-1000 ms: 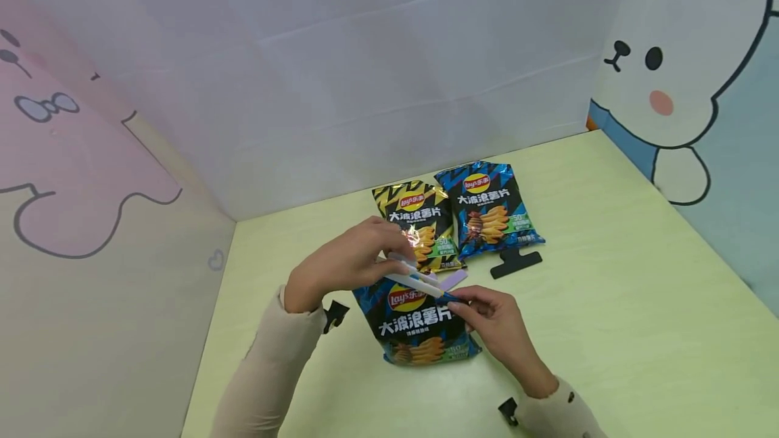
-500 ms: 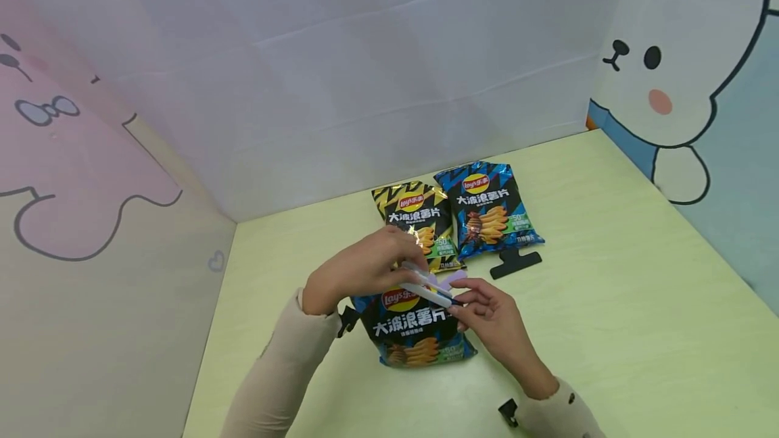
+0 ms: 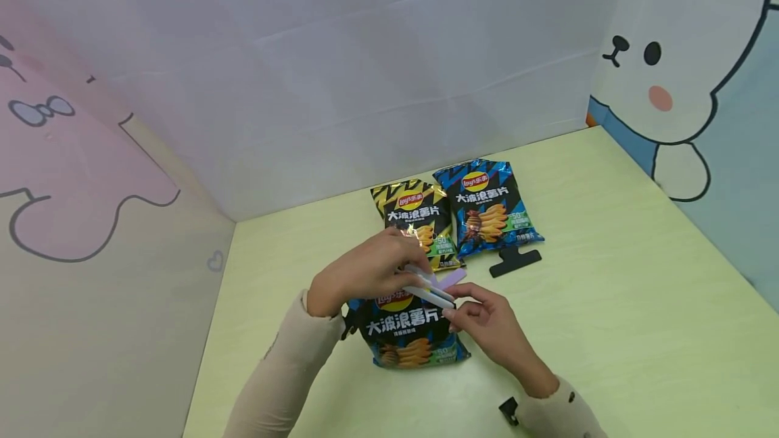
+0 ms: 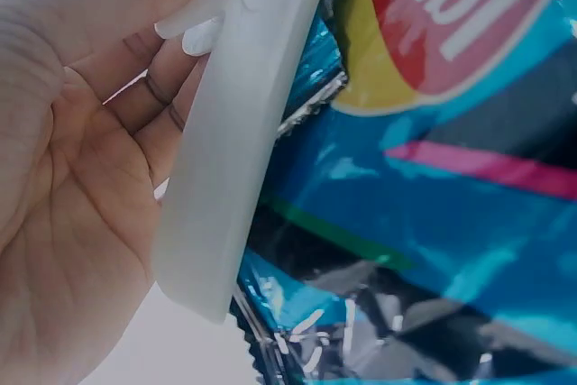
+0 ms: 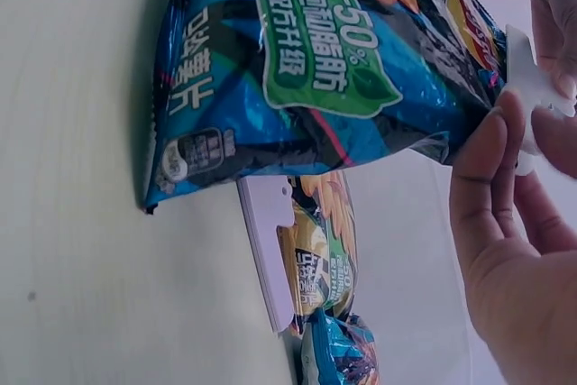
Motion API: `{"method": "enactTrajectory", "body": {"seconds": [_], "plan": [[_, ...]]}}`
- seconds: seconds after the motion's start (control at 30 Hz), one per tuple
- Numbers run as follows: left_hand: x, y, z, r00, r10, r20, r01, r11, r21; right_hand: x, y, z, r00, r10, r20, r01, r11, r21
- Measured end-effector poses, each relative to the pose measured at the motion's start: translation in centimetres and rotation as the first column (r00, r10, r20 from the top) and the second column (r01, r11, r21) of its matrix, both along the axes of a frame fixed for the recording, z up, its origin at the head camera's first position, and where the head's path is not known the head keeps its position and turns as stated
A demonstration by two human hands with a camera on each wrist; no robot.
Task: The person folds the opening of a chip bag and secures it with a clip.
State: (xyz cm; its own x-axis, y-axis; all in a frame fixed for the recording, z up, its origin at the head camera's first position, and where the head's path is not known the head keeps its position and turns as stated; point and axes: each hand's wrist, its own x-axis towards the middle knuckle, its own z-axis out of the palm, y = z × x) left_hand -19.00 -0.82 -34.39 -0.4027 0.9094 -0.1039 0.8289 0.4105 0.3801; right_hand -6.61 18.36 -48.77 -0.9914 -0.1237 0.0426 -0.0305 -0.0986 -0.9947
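My left hand holds a white bag clip at the top edge of a blue and black Lay's chip bag. In the left wrist view the long clip lies along the folded foil, my thumb and fingers gripping its handle end. My right hand pinches the bag's top corner beside the clip's end. In the right wrist view the bag stands tilted up from the table; its corner is partly hidden by the right thumb and fingers.
Behind lie a yellow Lay's bag and another blue one. A purple clip lies just past the held bag, a black clip to its right. Walls border the table at the back and sides.
My left hand has moved right and slightly down, bringing the white clip up to the right fingers over the bag's corner. The bag has shifted a little left.
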Motion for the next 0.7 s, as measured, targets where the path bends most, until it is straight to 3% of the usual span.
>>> {"method": "enactTrajectory", "body": {"seconds": [0.2, 0.4, 0.7], "plan": [[0.21, -0.09, 0.1, 1.0, -0.003, -0.012, 0.003, 1.0, -0.012, -0.16, -0.19, 0.13, 0.998, -0.052, 0.027, 0.051, 0.998, 0.048], [0.29, -0.23, 0.18, 1.0, 0.01, -0.01, -0.01, 1.0, -0.019, -0.24, -0.28, -0.08, 0.997, -0.079, -0.013, 0.079, 0.993, 0.09], [0.5, -0.51, 0.04, 0.998, 0.05, -0.026, -0.052, 0.997, -0.056, -0.25, -0.49, -0.1, 0.997, -0.069, -0.013, 0.07, 0.995, 0.074]]}}
